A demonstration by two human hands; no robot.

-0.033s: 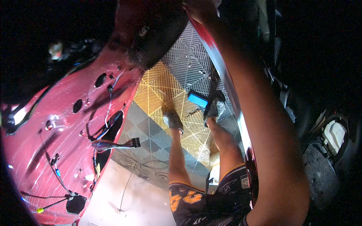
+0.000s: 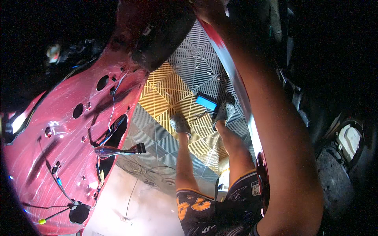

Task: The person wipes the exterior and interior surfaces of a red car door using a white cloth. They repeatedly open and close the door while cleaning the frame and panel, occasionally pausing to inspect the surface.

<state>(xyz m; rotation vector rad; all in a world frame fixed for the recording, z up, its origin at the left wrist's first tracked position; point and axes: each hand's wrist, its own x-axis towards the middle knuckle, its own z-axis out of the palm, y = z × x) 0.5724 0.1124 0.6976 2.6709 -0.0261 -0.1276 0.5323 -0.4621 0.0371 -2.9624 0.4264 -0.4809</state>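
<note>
My right arm reaches up from the lower right, and my right hand (image 2: pixel 208 10) is at the top edge, against the upper end of a shiny red-edged car body part (image 2: pixel 232 65). Its fingers are lost in the dark and cut off by the picture edge, so their grip cannot be made out. My left hand is out of view. On the left stands a bare red car door panel (image 2: pixel 65 145) with round holes and loose wiring. A bundle of wires ending in a black connector (image 2: pixel 140 148) sticks out of its large opening.
Below are my feet in grey clogs (image 2: pixel 180 123) on yellow and grey slatted floor tiles (image 2: pixel 155 88). Between them and slightly ahead lies a blue-topped box-like object (image 2: pixel 206 102). A brightly lit pale surface (image 2: pixel 134 212) is lower left; dark parts with a white piece (image 2: pixel 348 141) are at right.
The red door panel and the floor have shifted very slightly left in the view. My right arm and hand stay about where they were.
</note>
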